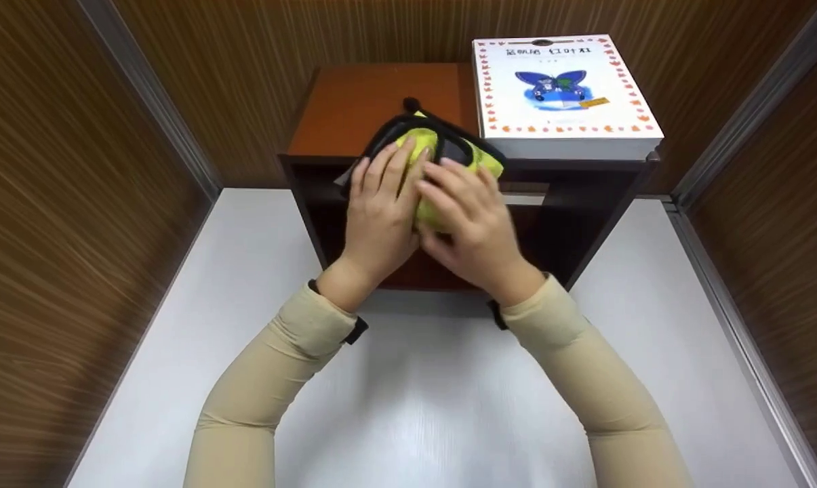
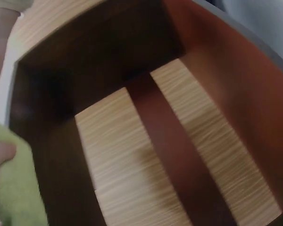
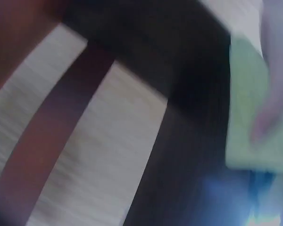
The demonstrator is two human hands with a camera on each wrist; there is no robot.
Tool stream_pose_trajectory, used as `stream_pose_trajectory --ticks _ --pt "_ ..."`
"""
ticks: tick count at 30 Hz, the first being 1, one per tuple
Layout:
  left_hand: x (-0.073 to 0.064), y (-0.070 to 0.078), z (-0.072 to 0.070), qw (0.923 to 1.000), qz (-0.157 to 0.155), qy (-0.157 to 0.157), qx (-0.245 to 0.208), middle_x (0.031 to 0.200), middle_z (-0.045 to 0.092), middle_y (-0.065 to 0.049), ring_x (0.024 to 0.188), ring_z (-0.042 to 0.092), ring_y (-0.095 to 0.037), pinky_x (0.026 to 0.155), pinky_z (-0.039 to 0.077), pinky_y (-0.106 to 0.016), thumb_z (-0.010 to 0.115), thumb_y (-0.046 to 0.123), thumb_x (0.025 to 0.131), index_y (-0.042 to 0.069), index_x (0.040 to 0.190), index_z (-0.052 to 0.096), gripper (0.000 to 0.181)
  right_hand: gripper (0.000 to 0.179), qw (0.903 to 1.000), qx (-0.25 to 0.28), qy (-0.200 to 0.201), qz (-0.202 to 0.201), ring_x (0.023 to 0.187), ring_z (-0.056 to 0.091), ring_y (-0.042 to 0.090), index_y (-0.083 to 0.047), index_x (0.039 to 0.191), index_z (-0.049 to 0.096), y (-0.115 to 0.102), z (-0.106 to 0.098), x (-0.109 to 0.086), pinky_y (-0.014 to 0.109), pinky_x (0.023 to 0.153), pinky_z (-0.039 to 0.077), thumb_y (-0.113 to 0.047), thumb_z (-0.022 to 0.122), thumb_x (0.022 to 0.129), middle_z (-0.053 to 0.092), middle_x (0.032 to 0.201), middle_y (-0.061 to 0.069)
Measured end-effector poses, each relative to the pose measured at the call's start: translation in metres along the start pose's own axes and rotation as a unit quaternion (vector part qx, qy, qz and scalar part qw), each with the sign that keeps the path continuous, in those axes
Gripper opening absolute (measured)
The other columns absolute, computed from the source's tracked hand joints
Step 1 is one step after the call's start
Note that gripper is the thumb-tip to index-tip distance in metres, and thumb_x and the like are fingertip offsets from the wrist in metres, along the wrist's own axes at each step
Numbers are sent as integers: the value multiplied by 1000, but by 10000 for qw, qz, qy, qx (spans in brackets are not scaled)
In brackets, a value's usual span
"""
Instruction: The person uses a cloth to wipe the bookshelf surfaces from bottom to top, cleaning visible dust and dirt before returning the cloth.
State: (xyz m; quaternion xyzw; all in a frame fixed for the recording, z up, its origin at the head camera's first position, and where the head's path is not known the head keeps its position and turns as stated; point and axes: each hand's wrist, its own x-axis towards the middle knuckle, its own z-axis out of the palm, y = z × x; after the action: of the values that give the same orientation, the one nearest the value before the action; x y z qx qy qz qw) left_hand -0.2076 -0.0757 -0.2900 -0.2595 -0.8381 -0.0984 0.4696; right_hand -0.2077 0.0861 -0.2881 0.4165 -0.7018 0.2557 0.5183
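Note:
In the head view, both hands hold a soft yellow-green fabric item [image 1: 487, 161] with black trim and a dark panel; its exact kind is unclear. My left hand [image 1: 384, 207] lies over its left part, fingers pointing away from me. My right hand [image 1: 472, 224] grips the right side with bent fingers and the thumb below. A small black knob tops the item, and its lower part hangs between the hands. Yellow-green fabric [image 2: 19, 183] shows at the edge of the left wrist view. The right wrist view shows the same fabric [image 3: 247, 108], blurred, with a thumb on it.
The item is held at the front edge of a brown cabinet [image 1: 374, 88] with an open front. A thick white book [image 1: 550, 115] with a butterfly cover lies on its right top. Underneath is a white surface [image 1: 408, 407]; wood-grain walls [image 1: 76, 169] enclose the sides and back.

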Motion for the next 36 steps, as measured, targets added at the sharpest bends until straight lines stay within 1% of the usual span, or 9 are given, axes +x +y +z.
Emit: stream_pose_trajectory --ticks 4,9,13,15,17,19,22,29,36 --pt "-2 -17 -18 9933 616 -384 -898 137 43 -20 129 36 -32 107 26 -39 66 7 78 -6 129 50 55 58 9902 -605 -1250 111 130 36 32 -8 130 54 -16 8 13 54 105 21 -30 72 80 47 137 12" --pt "-6 -46 -29 9746 1099 -332 -1922 129 49 -23 126 41 -33 105 30 -36 65 -3 73 -7 108 62 35 67 9754 -1306 -1771 109 130 36 32 -14 137 48 -20 21 35 58 103 22 -43 69 81 44 141 8" --pt "-9 -58 -25 9714 798 607 -2154 115 59 -18 113 52 -31 98 38 -36 52 -6 77 -5 90 64 17 57 9602 -2112 -1820 -193 128 38 27 -17 141 43 -11 39 37 55 102 25 -38 59 90 42 142 3" --pt "-8 -64 -24 9757 317 1005 -1920 114 61 -15 112 53 -30 99 36 -39 50 0 80 -3 92 63 18 48 9505 -2566 -1694 -448 124 40 25 -18 141 42 -5 46 33 51 99 29 -27 52 95 43 142 1" --pt "-8 -71 -21 9855 -213 1000 -1356 118 59 -12 115 50 -27 102 31 -42 51 10 86 -1 103 63 23 42 9466 -2784 -1466 -697 119 44 23 -17 139 45 2 49 30 46 95 34 -16 48 97 46 139 -1" --pt "-8 -79 -19 9925 -577 761 -760 123 58 -10 118 47 -26 103 27 -45 50 20 89 2 113 60 32 41 9489 -2773 -1228 -874 115 48 21 -18 136 49 9 49 28 41 89 38 -7 46 97 50 136 -2" --pt "-8 -84 -11 9962 -695 432 -285 126 56 -11 118 46 -28 104 26 -46 51 28 91 2 120 58 39 39 9577 -2489 -970 -1073 111 51 21 -18 133 54 17 41 25 38 84 40 -6 48 96 53 133 -3" --pt "-6 -77 6 9931 -745 849 -310 121 58 -10 111 48 -29 101 29 -46 55 23 84 2 113 60 36 37 9710 -1783 -374 -1548 105 57 24 -17 126 61 21 6 5 40 77 43 -5 55 91 57 128 -4" --pt "-9 -82 2 9908 -843 992 -362 120 59 -9 112 48 -28 103 26 -43 54 19 84 2 112 60 34 26 9828 -1209 -185 -1386 90 59 31 -10 111 69 36 -24 -6 43 66 45 -4 61 88 66 110 4"
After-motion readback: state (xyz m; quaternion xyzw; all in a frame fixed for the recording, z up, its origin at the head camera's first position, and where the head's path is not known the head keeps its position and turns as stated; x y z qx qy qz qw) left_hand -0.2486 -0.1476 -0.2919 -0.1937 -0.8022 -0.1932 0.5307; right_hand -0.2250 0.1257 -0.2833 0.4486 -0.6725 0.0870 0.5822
